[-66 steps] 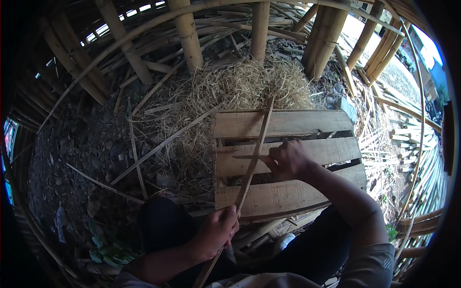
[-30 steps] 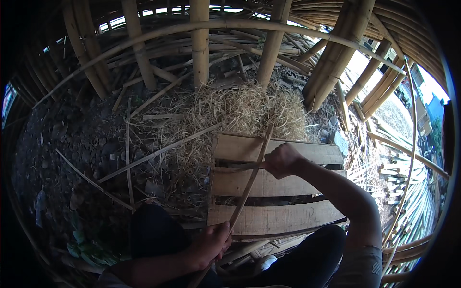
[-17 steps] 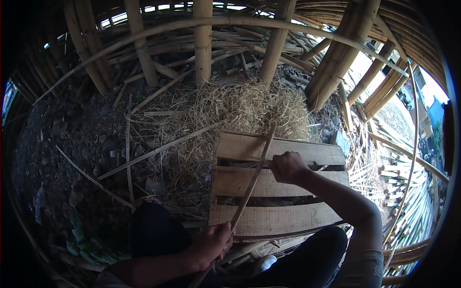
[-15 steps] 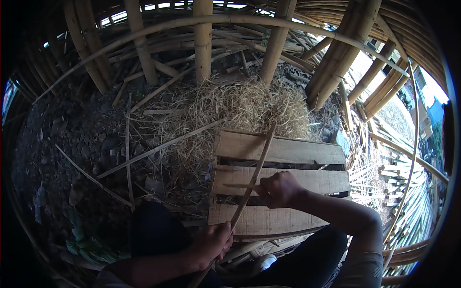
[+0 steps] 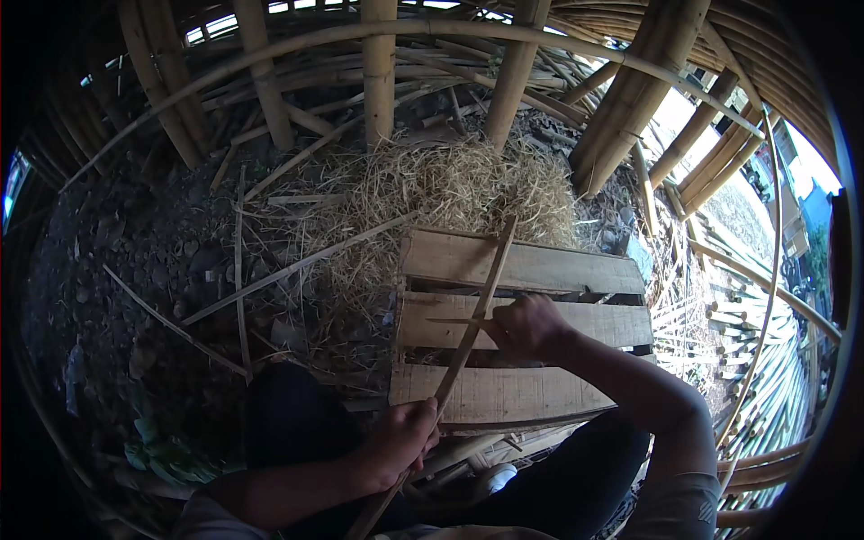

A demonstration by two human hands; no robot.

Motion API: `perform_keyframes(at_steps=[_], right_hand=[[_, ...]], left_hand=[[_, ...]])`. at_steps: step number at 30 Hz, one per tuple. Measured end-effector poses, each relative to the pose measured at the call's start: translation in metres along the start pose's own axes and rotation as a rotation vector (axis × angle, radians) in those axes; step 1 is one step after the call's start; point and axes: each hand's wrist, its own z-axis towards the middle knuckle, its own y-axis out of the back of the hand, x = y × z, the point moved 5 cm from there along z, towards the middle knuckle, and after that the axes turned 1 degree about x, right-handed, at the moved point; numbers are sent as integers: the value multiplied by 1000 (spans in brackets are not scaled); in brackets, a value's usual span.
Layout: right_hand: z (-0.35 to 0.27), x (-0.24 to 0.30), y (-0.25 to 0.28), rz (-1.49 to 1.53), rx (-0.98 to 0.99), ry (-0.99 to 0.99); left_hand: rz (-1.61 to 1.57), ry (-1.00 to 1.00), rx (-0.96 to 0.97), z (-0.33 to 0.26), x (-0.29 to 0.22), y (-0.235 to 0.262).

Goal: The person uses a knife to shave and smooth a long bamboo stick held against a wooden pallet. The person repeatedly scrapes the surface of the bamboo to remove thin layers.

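A long bamboo strip slants from my lap up across a slatted wooden bench, its far end over the farthest plank. My left hand is wrapped round its lower part, just off the bench's near edge. Over the middle plank, my right hand is closed on what looks like a knife. Its thin, pointed blade lies across the strip and sticks out to the left. The handle is hidden in my fingers.
Pale shavings heap beyond the bench. Loose strips lie on the dark, stony ground at left. Upright bamboo posts and a curved pole stand at the back. Many cut poles are stacked at right.
The whole view has shifted slightly, so the bench sits higher in it. My right hand and the blade have moved a little farther up and away along the strip. Both hands keep their hold.
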Motion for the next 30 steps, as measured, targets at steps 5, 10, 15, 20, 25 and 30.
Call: perform_keyframes(at_steps=[5,10,15,20,25,30], right_hand=[[-17,57,-4,216,-74,109],[-13,-5,-6,-39,-303,102],[-7,41,2,82,17,52],[-2,-13,-8,10,-169,-13],[2,9,-8,34,-125,76],[-6,-3,-16,104,-188,59]], left_hand=[[-14,2,4,-4,-6,-2],[45,5,-7,-4,-7,-3],[-12,-7,10,-1,-2,1],[5,-1,27,-1,-4,-1],[-24,-13,4,-2,-3,0],[-104,17,66,-2,-5,-3]])
